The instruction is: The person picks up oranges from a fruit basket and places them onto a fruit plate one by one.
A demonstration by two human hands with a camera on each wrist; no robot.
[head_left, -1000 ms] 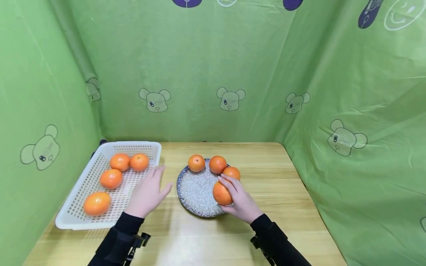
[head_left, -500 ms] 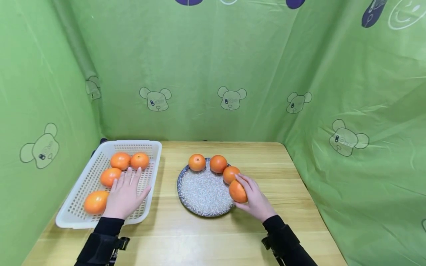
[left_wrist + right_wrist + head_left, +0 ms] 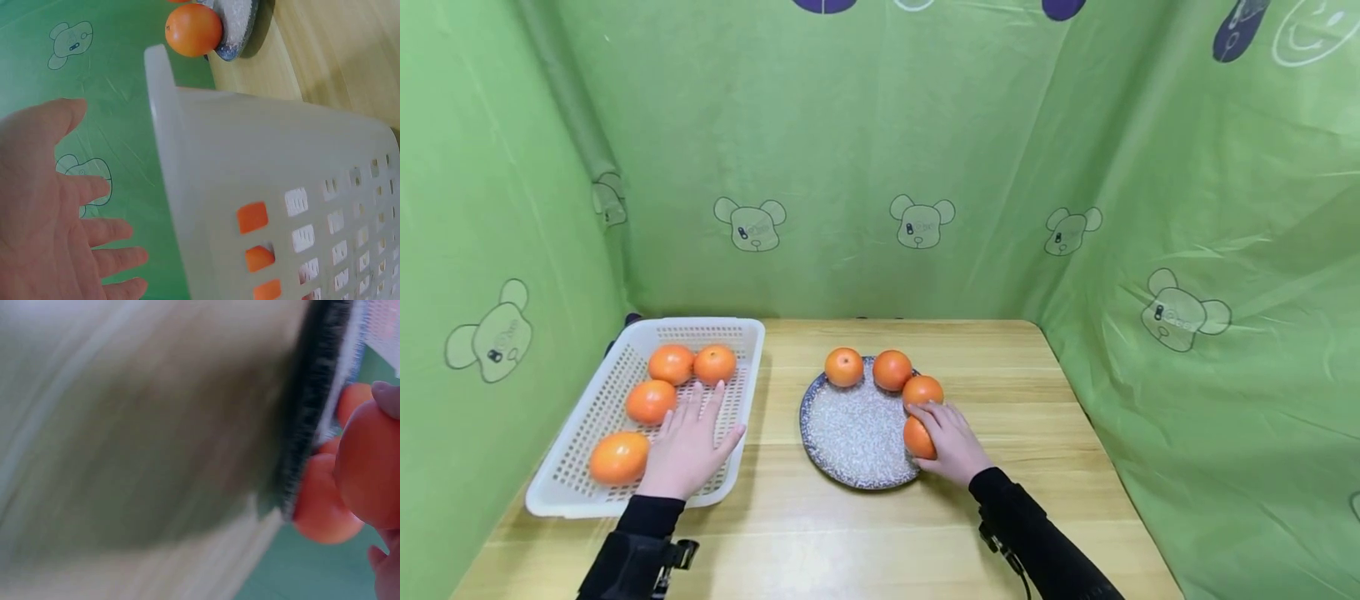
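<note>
Four oranges sit on the plate (image 3: 838,442), one (image 3: 918,437) clasped by right hand (image 3: 951,446); four remain in the basket (image 3: 587,492), left hand (image 3: 688,446) released flat above.

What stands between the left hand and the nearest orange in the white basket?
Nothing visible does. The left hand hangs open over the white basket, and the nearest orange lies uncovered just beside its fingertips. The right hand grips another orange on the plate.
</note>
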